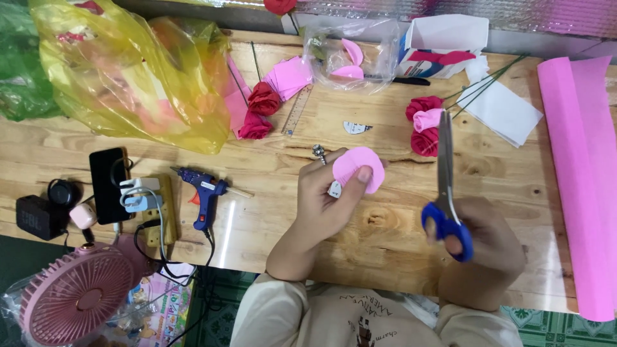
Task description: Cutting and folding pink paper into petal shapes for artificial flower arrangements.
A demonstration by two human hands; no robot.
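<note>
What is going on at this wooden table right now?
A person sits at a wooden table making paper flowers. The left hand pinches a rounded pink paper petal between thumb and fingers. The right hand holds blue-handled scissors, blades closed and pointing away. Finished red and pink paper roses lie just beyond, and a blue glue gun rests to the left.

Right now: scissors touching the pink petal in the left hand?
Apart. Head view shows bare wood between the scissors blades and the pink petal pinched by the left hand.
</note>
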